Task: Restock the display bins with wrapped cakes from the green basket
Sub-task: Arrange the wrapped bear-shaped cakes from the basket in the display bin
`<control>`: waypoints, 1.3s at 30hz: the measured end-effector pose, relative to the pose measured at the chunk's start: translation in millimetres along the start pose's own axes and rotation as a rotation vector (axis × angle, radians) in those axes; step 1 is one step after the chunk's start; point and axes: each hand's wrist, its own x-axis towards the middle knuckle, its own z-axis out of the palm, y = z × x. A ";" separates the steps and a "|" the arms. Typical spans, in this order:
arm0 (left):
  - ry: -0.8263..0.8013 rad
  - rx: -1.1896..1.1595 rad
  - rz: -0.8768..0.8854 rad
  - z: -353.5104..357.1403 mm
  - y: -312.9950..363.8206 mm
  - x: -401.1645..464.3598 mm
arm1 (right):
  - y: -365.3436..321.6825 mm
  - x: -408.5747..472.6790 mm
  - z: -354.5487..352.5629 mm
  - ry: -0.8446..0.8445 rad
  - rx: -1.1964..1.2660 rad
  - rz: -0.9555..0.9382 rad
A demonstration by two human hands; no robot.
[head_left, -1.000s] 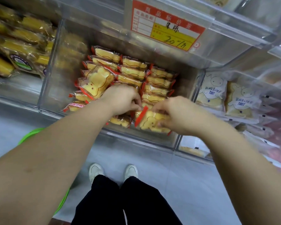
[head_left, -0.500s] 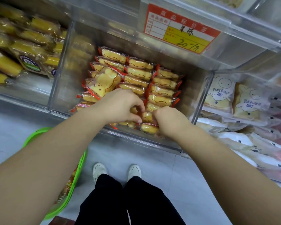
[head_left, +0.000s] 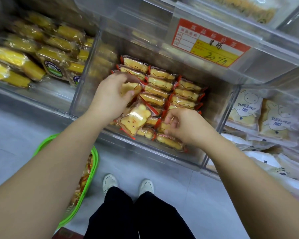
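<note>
A clear display bin [head_left: 171, 158] holds rows of bear-shaped cakes in clear wrappers with red edges [head_left: 160, 84]. My left hand [head_left: 110, 95] reaches into the bin's left side and grips one wrapped cake [head_left: 129, 87] between thumb and fingers. Just below it a bear cake [head_left: 134, 120] lies face up on the pile. My right hand [head_left: 183, 126] hovers over the front right of the bin with fingers curled, its fingertips at a red-edged wrapper [head_left: 158, 123]. The green basket [head_left: 91, 169] stands on the floor at lower left, mostly hidden by my left arm.
A bin of yellow cakes [head_left: 24, 61] is on the left. White toast packets [head_left: 245, 107] fill the bin on the right. A red and yellow price label [head_left: 212, 44] hangs on the shelf above. My feet [head_left: 128, 184] stand on the grey floor.
My left hand has moved up and back into the bin and now holds a cake. My right hand has lifted off the front packets. A bear cake now lies face up between them.
</note>
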 end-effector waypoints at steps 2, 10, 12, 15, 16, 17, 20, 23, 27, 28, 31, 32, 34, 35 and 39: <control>-0.027 0.046 -0.108 -2.3 -5.6 2.7 | -11.5 4.8 1.5 0.101 0.120 -0.089; -0.122 0.288 -0.232 6.6 -25.0 -1.2 | -31.8 48.2 27.1 0.151 0.036 -0.142; -0.076 0.289 -0.224 7.4 -23.5 -1.0 | -30.1 49.1 27.7 0.148 0.076 -0.152; -0.040 0.210 -0.187 6.0 -23.4 0.4 | -22.8 42.9 14.9 0.096 0.200 -0.152; -0.042 0.152 -0.187 4.0 -23.4 0.6 | -19.8 39.1 8.4 0.093 0.247 -0.166; -0.049 0.096 -0.186 1.8 -24.1 0.9 | -17.8 36.0 2.0 0.108 0.283 -0.184; -0.125 -0.047 -0.131 -3.4 -26.0 1.9 | -11.7 36.7 -10.0 0.196 0.347 -0.221; -0.214 -0.242 -0.094 -5.4 -28.7 5.3 | -13.8 47.9 -10.4 0.142 0.434 -0.214; -0.167 -0.533 -0.182 -3.8 -31.7 7.6 | -12.8 61.0 2.0 0.059 0.652 -0.183; -0.142 -0.582 -0.187 -3.6 -31.6 8.7 | -12.0 63.7 3.2 0.066 0.684 -0.167; -0.071 -0.723 -0.225 -5.9 -28.5 15.7 | -15.6 74.9 1.1 0.100 0.820 -0.141; -0.065 -0.735 -0.243 -5.3 -27.9 18.7 | -19.0 80.2 -1.5 0.141 0.888 -0.146; -0.085 -0.659 -0.264 -1.3 -26.5 22.4 | -28.7 94.6 -6.7 0.271 0.941 -0.130; -0.098 -0.592 -0.268 1.8 -25.8 23.2 | -34.6 102.7 -8.1 0.336 0.918 -0.114; -0.080 -0.380 -0.271 13.6 -23.8 26.5 | -56.8 134.9 -1.2 0.473 0.754 -0.085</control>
